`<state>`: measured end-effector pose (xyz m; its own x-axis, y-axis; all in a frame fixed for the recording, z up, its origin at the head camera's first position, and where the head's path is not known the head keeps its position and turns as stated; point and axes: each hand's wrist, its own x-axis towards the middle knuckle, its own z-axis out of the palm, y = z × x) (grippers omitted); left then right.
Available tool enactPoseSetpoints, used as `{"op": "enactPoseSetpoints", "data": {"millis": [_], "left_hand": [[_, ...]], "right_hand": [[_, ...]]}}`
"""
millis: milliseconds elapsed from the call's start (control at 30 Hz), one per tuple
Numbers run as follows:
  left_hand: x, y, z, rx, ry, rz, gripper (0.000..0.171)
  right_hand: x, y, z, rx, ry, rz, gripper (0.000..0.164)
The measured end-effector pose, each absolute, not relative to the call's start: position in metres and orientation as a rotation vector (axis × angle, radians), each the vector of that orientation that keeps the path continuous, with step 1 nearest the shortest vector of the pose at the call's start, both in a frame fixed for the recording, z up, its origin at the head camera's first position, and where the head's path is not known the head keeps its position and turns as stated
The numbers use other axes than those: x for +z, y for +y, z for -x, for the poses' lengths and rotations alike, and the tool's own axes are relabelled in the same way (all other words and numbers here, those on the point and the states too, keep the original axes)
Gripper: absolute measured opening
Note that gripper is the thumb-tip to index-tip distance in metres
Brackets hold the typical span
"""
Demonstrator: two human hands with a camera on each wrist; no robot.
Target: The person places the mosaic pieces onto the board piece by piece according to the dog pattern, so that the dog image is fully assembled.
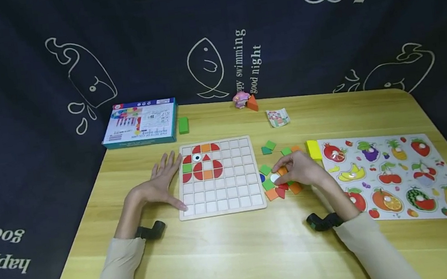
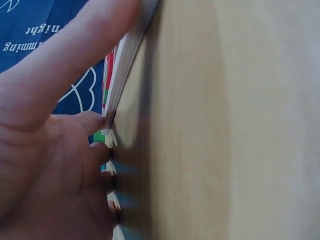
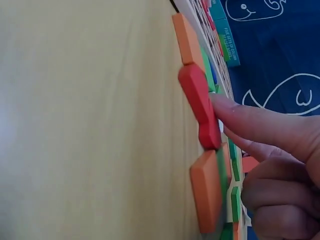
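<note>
A square white grid board (image 1: 222, 194) lies on the table, with red, orange and green pieces and a round eye piece (image 1: 197, 157) set in its upper left cells. My left hand (image 1: 158, 184) spreads along the board's left side, thumb on the lower left corner and fingertips by the upper left edge. To the right of the board, my right hand (image 1: 304, 169) reaches into a loose pile of pieces. Its thumb and index finger pinch a white round piece (image 1: 274, 178). Red pieces (image 3: 194, 90) and an orange square (image 3: 205, 187) lie beside the thumb.
A fruit puzzle board (image 1: 404, 178) lies at the right, with a yellow block (image 1: 313, 150) at its corner. Toward the back are a boxed toy set (image 1: 142, 124), a green block (image 1: 183, 125), a small picture card (image 1: 278, 117), a pink figure (image 1: 241, 99) and an orange wedge (image 1: 252, 103).
</note>
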<state>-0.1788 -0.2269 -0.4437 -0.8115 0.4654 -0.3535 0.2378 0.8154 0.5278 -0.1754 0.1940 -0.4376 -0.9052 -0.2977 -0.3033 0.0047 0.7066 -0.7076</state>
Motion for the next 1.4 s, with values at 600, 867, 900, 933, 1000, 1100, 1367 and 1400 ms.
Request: {"op": "enactPoseSetpoints", "data": {"millis": [600, 867, 900, 933, 1000, 1100, 1367, 1400], "left_hand": [[-0.451, -0.226, 0.175, 0.619, 2.525, -0.531, 0.151], [-0.447, -0.226, 0.177, 0.618, 2.532, -0.528, 0.151], [-0.446, -0.226, 0.177, 0.616, 2.531, -0.525, 0.151], [-0.446, -0.226, 0.178, 0.615, 2.529, -0.524, 0.151], [-0.446, -0.227, 0.178, 0.619, 2.525, -0.522, 0.151], [-0.445, -0.227, 0.179, 0.635, 2.524, -0.508, 0.151], [-0.445, -0.227, 0.179, 0.629, 2.529, -0.523, 0.151], [-0.444, -0.227, 0.179, 0.634, 2.528, -0.523, 0.151]], "right_hand": [[-0.442, 0.194, 0.164, -0.997, 2.514, 0.358, 0.026], [-0.443, 0.194, 0.169, -0.969, 2.563, 0.356, 0.026], [-0.443, 0.193, 0.17, -0.968, 2.566, 0.362, 0.026], [-0.443, 0.192, 0.171, -0.969, 2.564, 0.371, 0.025], [-0.442, 0.192, 0.174, -1.008, 2.534, 0.385, 0.02], [-0.442, 0.193, 0.179, -1.065, 2.489, 0.369, 0.018], [-0.442, 0.196, 0.187, -1.064, 2.559, 0.172, 0.021], [-0.442, 0.196, 0.187, -1.06, 2.567, 0.176, 0.023]]}}
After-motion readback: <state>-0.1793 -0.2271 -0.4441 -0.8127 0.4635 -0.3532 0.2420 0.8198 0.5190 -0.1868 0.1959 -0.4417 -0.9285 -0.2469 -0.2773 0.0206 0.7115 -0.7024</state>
